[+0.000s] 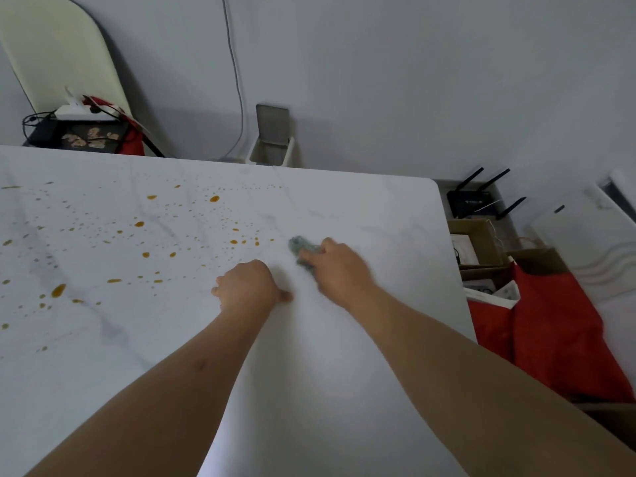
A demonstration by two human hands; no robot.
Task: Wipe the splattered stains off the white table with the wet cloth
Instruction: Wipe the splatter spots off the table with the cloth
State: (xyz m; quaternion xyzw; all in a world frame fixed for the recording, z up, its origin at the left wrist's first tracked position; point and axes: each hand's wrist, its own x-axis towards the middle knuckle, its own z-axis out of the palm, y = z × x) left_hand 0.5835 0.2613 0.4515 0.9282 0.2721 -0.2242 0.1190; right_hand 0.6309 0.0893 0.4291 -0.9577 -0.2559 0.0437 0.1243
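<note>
The white marble-look table [361, 339] carries several orange-brown splatter stains [144, 235] across its left and middle. My right hand [339, 266] presses a small blue-green cloth [301, 247] onto the tabletop, just right of the nearest drops; the hand is motion-blurred and covers most of the cloth. My left hand [246, 287] rests on the table beside it as a loose fist, knuckles down, holding nothing that I can see.
A chair [58, 60] with a power strip and dark box stands behind the far left edge. A small bin [272, 146] sits by the wall. Right of the table lie a router [478, 201], cardboard boxes [481, 242] and red fabric [557, 332].
</note>
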